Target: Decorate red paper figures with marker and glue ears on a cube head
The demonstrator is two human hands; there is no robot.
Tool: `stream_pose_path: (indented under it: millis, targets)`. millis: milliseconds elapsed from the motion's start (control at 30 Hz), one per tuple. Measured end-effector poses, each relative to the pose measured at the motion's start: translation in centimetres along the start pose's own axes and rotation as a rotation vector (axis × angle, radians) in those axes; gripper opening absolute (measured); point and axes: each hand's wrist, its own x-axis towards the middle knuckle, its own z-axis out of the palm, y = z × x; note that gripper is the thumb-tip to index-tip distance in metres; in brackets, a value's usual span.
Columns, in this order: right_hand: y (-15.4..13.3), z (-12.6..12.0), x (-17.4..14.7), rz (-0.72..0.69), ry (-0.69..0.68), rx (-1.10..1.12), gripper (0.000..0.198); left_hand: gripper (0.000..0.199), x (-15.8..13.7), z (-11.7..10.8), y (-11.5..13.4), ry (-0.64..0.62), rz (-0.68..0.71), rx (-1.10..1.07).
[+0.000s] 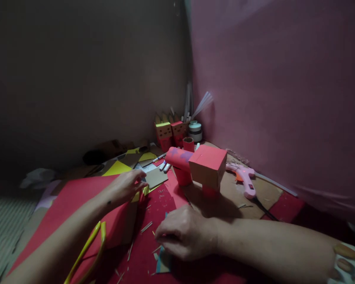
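My left hand (130, 182) reaches over red paper, its thumb and fingers apart, beside a flat piece of grey cardboard (156, 178). On the red surface, my right hand (187, 232) is closed with fingers curled; whatever is in them is hidden. A cardboard scrap with a blue edge (164, 262) lies partly under that hand. Just beyond stands a cardboard box with a red top (208, 173), on a red support. A red roll with purple stars (180, 157) joins its left side. Yellow-handled scissors (90, 248) are near my left forearm.
A pink glue gun (245, 178) with a dark cord lies on brown cardboard at right. Small cardboard figures (164, 134), a lidded jar (195, 131) and clear sticks (203, 103) stand in the back corner. Yellow paper (116, 168) and thin scraps (146, 227) are scattered about.
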Motion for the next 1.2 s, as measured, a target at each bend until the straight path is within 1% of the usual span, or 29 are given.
stream_pose_path:
  millis: [133,233,267,333,367,400,433,533,600,633,667,733,800,833,867,900,933,1000,1100,1200]
  targets:
    - [-0.2,0.6,-0.3,-0.053,0.002,0.049,0.012,0.033,-1.1,-0.3,-1.0,-0.007,-0.019,-0.026]
    - [-0.7,0.2,-0.7,-0.134,0.029,0.152,0.009,0.035,-2.6,-0.5,-1.5,-0.010,-0.105,-0.062]
    - [-0.8,-0.2,-0.8,-0.128,0.075,0.187,0.012,0.036,-3.2,-0.5,-1.4,-0.017,-0.137,-0.080]
    - [-1.0,-1.4,-0.7,0.002,0.201,0.239,0.016,0.036,-4.6,-0.4,-0.6,-0.047,-0.163,-0.141]
    - [-1.0,-2.1,-0.5,0.079,0.306,0.255,0.018,0.037,-5.3,-0.3,0.1,-0.073,-0.152,-0.188]
    - [-1.1,-2.8,-0.4,0.115,0.362,0.257,0.018,0.038,-6.1,-0.2,0.9,-0.106,-0.136,-0.242]
    - [-1.3,-3.5,-0.2,0.116,0.422,0.245,0.016,0.040,-6.8,0.0,1.9,-0.150,-0.116,-0.289]
    - [-2.3,-5.6,-0.3,-0.032,0.582,0.131,0.015,0.035,-8.6,0.7,5.2,-0.272,-0.047,-0.369]
    - [-3.1,-6.7,-0.8,-0.096,0.679,0.086,0.025,0.028,-9.3,1.4,6.9,-0.254,-0.078,-0.301]
    - [-3.4,-7.2,-1.1,-0.135,0.743,0.044,0.030,0.028,-9.4,1.8,7.6,-0.230,-0.109,-0.270]
    - [-3.5,-7.7,-1.5,-0.168,0.827,-0.014,0.033,0.032,-9.5,2.2,8.2,-0.200,-0.138,-0.241]
    - [-3.3,-8.4,-2.3,-0.136,0.997,-0.119,0.038,0.040,-9.2,3.0,8.9,-0.165,-0.187,-0.216]
    - [-2.6,-9.0,-3.4,-0.053,1.187,-0.116,0.039,0.043,-8.6,3.8,9.4,-0.148,-0.219,-0.219]
    - [-2.1,-9.2,-3.9,0.017,1.235,-0.076,0.040,0.043,-8.3,4.1,9.5,-0.141,-0.232,-0.225]
    - [-1.6,-9.5,-4.5,0.160,1.223,-0.001,0.043,0.043,-8.0,4.4,9.6,-0.130,-0.243,-0.232]
    - [-1.0,-9.7,-5.1,0.245,1.202,0.063,0.046,0.043,-7.7,4.7,9.7,-0.116,-0.255,-0.240]
    - [-0.4,-10.0,-5.7,0.304,1.152,0.121,0.050,0.043,-7.4,4.9,9.7,-0.106,-0.266,-0.251]
    - [1.0,-10.5,-6.6,0.381,1.045,0.163,0.064,0.041,-7.0,5.2,9.6,-0.097,-0.284,-0.282]
    - [2.8,-10.9,-7.3,0.458,0.791,0.203,0.091,0.038,-6.7,5.3,9.4,-0.094,-0.291,-0.354]
    - [3.9,-10.8,-7.1,0.573,0.653,0.284,0.111,0.030,-6.8,5.0,9.3,-0.092,-0.281,-0.471]
